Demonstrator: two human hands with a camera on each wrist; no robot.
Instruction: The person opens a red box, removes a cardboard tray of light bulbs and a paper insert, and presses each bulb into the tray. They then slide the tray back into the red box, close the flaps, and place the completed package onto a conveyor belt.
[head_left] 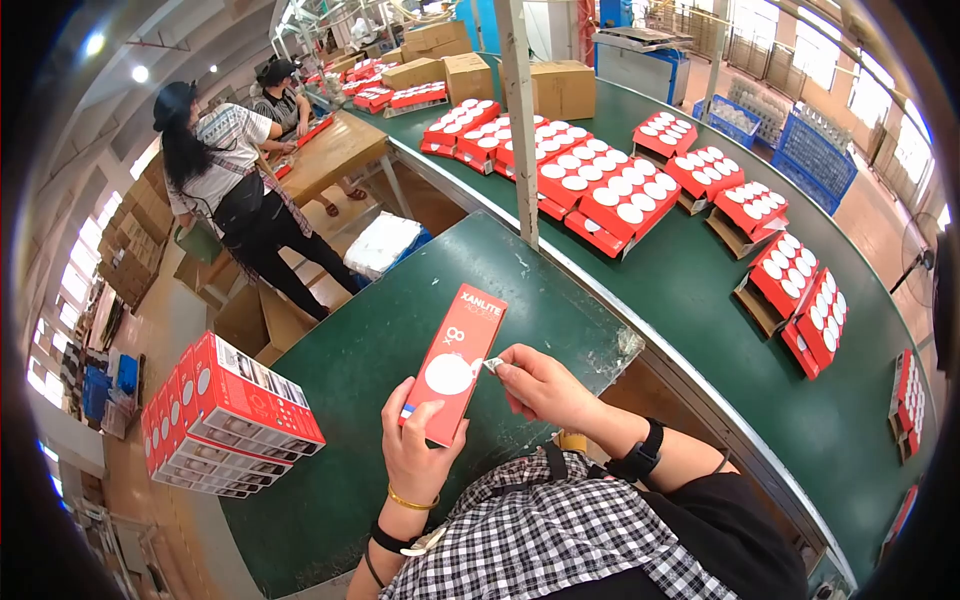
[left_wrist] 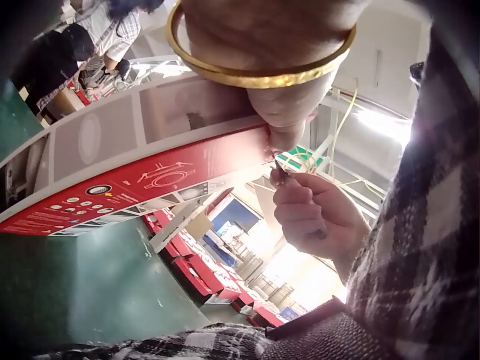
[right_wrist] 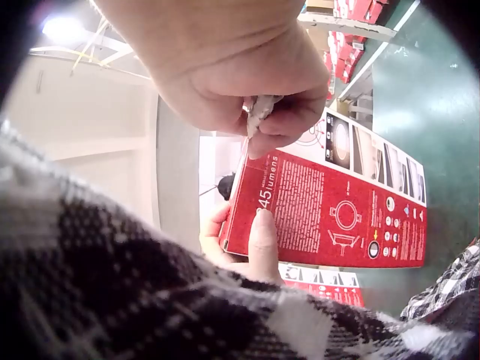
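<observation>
The left hand grips the lower end of a long red box with "XANLITE" and a white disc on its face, tilted above the green table. At the box's right edge, the right hand pinches a small whitish piece between thumb and fingers. In the right wrist view that crumpled piece shows in the right hand, close to the box's end. The left wrist view shows the right hand just beyond the box.
Stacked red boxes stand at the left of the green table. A metal post rises at its far edge. Beyond runs a green belt with many red boxes. Two people are at a wooden table at upper left.
</observation>
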